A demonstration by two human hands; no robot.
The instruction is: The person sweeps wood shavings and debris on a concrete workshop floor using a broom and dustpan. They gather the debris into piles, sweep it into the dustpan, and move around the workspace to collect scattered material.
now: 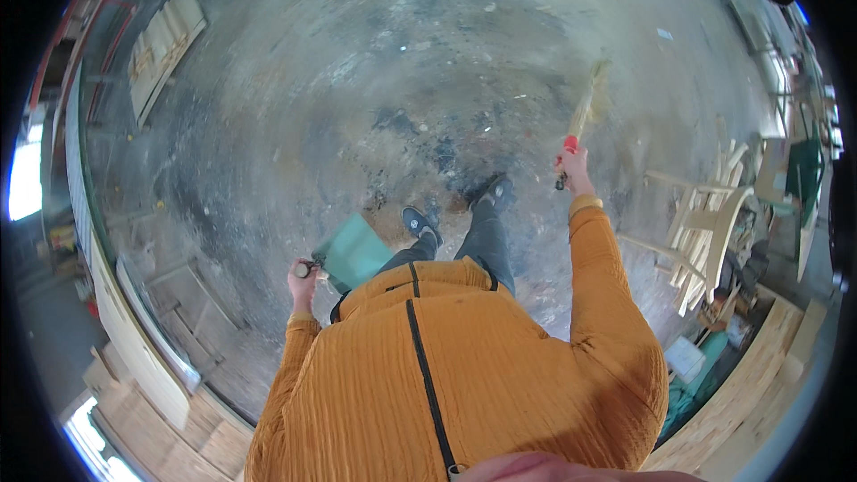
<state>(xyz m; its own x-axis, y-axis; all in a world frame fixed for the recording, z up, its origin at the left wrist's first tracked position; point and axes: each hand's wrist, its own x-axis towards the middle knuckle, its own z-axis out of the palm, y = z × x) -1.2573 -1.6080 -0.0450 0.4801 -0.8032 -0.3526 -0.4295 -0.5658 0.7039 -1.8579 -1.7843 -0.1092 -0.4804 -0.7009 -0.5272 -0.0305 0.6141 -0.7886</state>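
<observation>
Head view: both hands are loaded. Right hand (576,168) is clenched around the handle of a long, narrow straw-coloured brush with a red collar (583,116). Red collar sits right at the fist; dark handle end pokes out just below it. Bristle end points up and away from the body, blurred; can't tell if it touches the floor. Left hand (303,284) has fingers wrapped around the dark, round-ended handle of a flat green dustpan-like sheet (353,250). Sheet lies just right of that grip, tilted, its near corner by the trouser leg. Brush and sheet are well apart, with dark shoes (418,220) between the two grips.

Outward from the right grip: pale wooden chair-like frame pieces (717,230) to its right and slightly nearer the body. Beyond and below those, long pale wooden planks (745,384), with a crumpled green cloth-like heap (696,391) beside them. Outward from the left grip: a long pale board (134,326) on its left, and a pale slatted wooden panel (163,54) farther up-left. Grey, stained, scuffed floor (375,62) spreads ahead of both grips.
</observation>
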